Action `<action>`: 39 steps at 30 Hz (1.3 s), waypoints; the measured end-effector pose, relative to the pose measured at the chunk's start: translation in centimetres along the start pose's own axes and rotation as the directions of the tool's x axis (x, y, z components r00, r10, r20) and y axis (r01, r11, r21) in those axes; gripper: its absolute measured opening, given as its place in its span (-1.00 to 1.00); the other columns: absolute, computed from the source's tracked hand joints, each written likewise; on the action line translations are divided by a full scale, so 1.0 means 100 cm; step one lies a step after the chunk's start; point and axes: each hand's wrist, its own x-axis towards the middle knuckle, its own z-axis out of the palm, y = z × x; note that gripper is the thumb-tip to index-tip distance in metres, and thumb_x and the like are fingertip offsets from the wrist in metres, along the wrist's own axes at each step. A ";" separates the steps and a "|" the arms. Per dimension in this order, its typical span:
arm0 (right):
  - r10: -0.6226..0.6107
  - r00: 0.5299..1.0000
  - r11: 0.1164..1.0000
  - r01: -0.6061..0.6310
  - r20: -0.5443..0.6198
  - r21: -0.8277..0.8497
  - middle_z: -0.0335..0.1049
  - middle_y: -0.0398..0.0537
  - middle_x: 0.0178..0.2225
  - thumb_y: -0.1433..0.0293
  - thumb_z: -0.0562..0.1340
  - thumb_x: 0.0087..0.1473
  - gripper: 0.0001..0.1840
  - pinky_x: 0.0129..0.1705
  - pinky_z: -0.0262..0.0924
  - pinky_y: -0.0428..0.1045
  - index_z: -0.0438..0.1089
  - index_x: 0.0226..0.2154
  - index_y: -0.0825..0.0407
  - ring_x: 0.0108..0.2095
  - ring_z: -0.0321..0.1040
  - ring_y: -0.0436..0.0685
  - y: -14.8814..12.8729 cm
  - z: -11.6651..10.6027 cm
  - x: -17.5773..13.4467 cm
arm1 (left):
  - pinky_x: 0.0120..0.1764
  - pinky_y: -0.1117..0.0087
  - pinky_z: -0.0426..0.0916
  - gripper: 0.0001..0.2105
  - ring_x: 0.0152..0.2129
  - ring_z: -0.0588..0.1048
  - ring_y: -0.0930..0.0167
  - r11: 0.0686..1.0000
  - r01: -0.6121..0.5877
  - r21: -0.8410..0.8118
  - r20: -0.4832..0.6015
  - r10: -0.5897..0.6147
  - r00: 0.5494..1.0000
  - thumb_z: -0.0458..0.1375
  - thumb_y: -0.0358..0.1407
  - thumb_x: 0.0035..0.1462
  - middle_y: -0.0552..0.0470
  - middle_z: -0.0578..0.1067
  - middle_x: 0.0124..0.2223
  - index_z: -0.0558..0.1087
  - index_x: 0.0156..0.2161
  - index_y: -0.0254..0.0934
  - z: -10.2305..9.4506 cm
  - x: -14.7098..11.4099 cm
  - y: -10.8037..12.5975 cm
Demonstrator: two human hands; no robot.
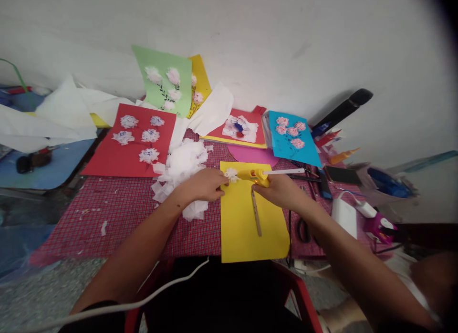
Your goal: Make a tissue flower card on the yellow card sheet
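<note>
My right hand [282, 187] is wrapped round a yellow hot glue gun [250, 174] with a white glue stick [286, 171] out of its back. Its nozzle points left at a small white tissue-paper flower [232, 175] near the top left of a yellow sheet [238, 228]. My left hand [209, 184] is closed at the sheet's left edge, its fingertips beside the flower; what they pinch is too small to make out. A slim brownish stick, perhaps a pencil [256, 216], lies on the sheet below the gun. White tissue pieces [184, 163] are heaped behind my left hand.
Flower pictures on red [107, 154], green [184, 70] and blue [311, 149] sheets stand or lie at the back. To the right are scissors [303, 230], a phone [343, 175] and a white power strip [343, 216]. A white cable [157, 293] crosses before me. Another person's arm [432, 280] shows lower right.
</note>
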 end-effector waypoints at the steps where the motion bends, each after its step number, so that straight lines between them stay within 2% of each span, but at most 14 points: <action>1: -0.002 1.000 1.000 0.002 0.002 0.009 0.51 -0.07 -0.48 0.20 0.24 0.19 -0.68 -0.40 0.11 -0.04 0.57 -0.15 0.04 -0.45 0.41 0.14 -0.001 -0.001 -0.001 | -0.24 0.30 0.32 -0.84 -0.27 0.52 0.27 1.000 0.000 -0.004 0.002 0.000 1.000 0.17 -0.33 0.16 -0.06 0.56 -0.24 0.55 -0.17 -0.27 0.000 0.000 0.000; 6: -0.013 1.000 1.000 0.013 0.011 0.028 0.53 -0.09 -0.46 0.19 0.23 0.20 -0.67 -0.38 0.14 -0.04 0.57 -0.13 0.02 -0.41 0.44 0.16 -0.002 -0.001 -0.004 | -0.24 0.28 0.33 -0.83 -0.27 0.53 0.26 1.000 -0.002 -0.008 0.001 0.002 1.000 0.17 -0.33 0.15 -0.07 0.56 -0.23 0.55 -0.17 -0.28 -0.001 0.000 0.000; 12: -0.034 0.999 0.999 0.034 0.000 0.000 0.61 0.04 -0.28 0.21 0.25 0.20 -0.69 -0.28 0.20 -0.01 0.57 -0.12 0.02 -0.26 0.51 0.24 0.003 0.013 0.003 | -0.25 0.29 0.32 -0.84 -0.28 0.53 0.26 1.000 -0.007 -0.002 -0.007 0.007 1.000 0.16 -0.33 0.15 -0.08 0.56 -0.24 0.55 -0.19 -0.28 0.000 0.000 0.000; 15: -0.050 0.999 0.998 0.050 0.001 0.032 0.63 0.03 -0.21 0.23 0.25 0.20 -0.71 -0.26 0.22 -0.01 0.55 -0.09 0.00 -0.20 0.52 0.25 0.002 0.018 0.005 | -0.24 0.30 0.32 -0.84 -0.27 0.52 0.26 1.000 0.000 -0.005 -0.001 0.000 1.000 0.16 -0.33 0.15 -0.08 0.56 -0.24 0.54 -0.19 -0.28 0.000 0.000 0.000; 21: 0.009 1.000 1.000 -0.009 0.025 -0.028 0.59 0.04 -0.35 0.17 0.19 0.26 -0.66 -0.35 0.14 -0.01 0.57 -0.15 0.03 -0.30 0.50 0.24 0.000 0.024 0.003 | -0.22 0.29 0.32 -0.85 -0.27 0.52 0.25 1.000 0.010 -0.018 0.010 -0.009 1.000 0.16 -0.34 0.13 -0.09 0.56 -0.23 0.54 -0.22 -0.28 -0.001 0.000 0.001; 29: -0.058 0.995 0.997 0.053 -0.076 -0.061 0.59 0.03 -0.25 0.21 0.18 0.27 -0.73 -0.30 0.18 -0.02 0.51 -0.18 0.02 -0.30 0.50 0.18 0.004 0.028 -0.001 | -0.22 0.29 0.32 -0.86 -0.26 0.52 0.26 1.000 -0.007 -0.009 -0.005 0.007 1.000 0.15 -0.34 0.14 -0.07 0.56 -0.24 0.53 -0.21 -0.28 0.000 0.000 0.000; 31: -0.038 0.992 0.999 0.036 -0.124 -0.013 0.58 0.03 -0.28 0.18 0.19 0.25 -0.72 -0.29 0.21 -0.01 0.50 -0.18 0.02 -0.30 0.50 0.20 0.006 0.030 -0.006 | -0.23 0.28 0.32 -0.84 -0.26 0.53 0.25 1.000 -0.008 -0.009 -0.005 0.008 1.000 0.15 -0.34 0.14 -0.08 0.57 -0.23 0.54 -0.18 -0.28 0.000 0.000 0.000; 33: 0.023 0.985 0.987 0.005 -0.168 0.162 0.56 0.02 -0.30 0.13 0.21 0.22 -0.69 -0.31 0.24 0.01 0.48 -0.19 0.01 -0.33 0.49 0.20 0.009 0.032 -0.013 | -0.23 0.28 0.33 -0.82 -0.26 0.53 0.25 1.000 -0.011 -0.011 -0.005 0.011 1.000 0.15 -0.33 0.15 -0.08 0.57 -0.22 0.54 -0.16 -0.27 0.000 0.000 0.000; 35: 0.133 0.976 0.895 -0.043 -0.174 0.443 0.52 -0.02 -0.38 0.08 0.26 0.15 -0.65 -0.40 0.25 0.00 0.44 -0.22 0.01 -0.43 0.44 0.16 0.013 0.034 -0.022 | -0.22 0.28 0.33 -0.82 -0.26 0.53 0.25 1.000 -0.009 -0.018 -0.005 0.009 1.000 0.15 -0.33 0.15 -0.08 0.57 -0.22 0.55 -0.17 -0.27 0.000 0.000 -0.001; 37: 0.257 0.957 0.714 -0.092 -0.137 0.694 0.45 -0.09 -0.47 0.06 0.33 0.06 -0.63 -0.49 0.23 -0.02 0.39 -0.25 0.00 -0.54 0.36 0.10 0.021 0.036 -0.030 | -0.22 0.28 0.33 -0.84 -0.26 0.53 0.26 1.000 -0.004 -0.030 -0.002 0.004 1.000 0.15 -0.33 0.16 -0.07 0.57 -0.22 0.55 -0.19 -0.27 0.001 0.000 -0.001; 39: 0.363 0.925 0.528 -0.108 -0.110 0.842 0.42 -0.12 -0.49 0.07 0.38 0.00 -0.61 -0.51 0.24 -0.03 0.37 -0.30 0.00 -0.55 0.33 0.06 0.032 0.037 -0.038 | -0.21 0.29 0.33 -0.82 -0.24 0.53 0.27 0.999 -0.001 -0.042 0.004 0.002 1.000 0.15 -0.32 0.16 -0.06 0.58 -0.20 0.56 -0.17 -0.26 0.001 0.000 -0.001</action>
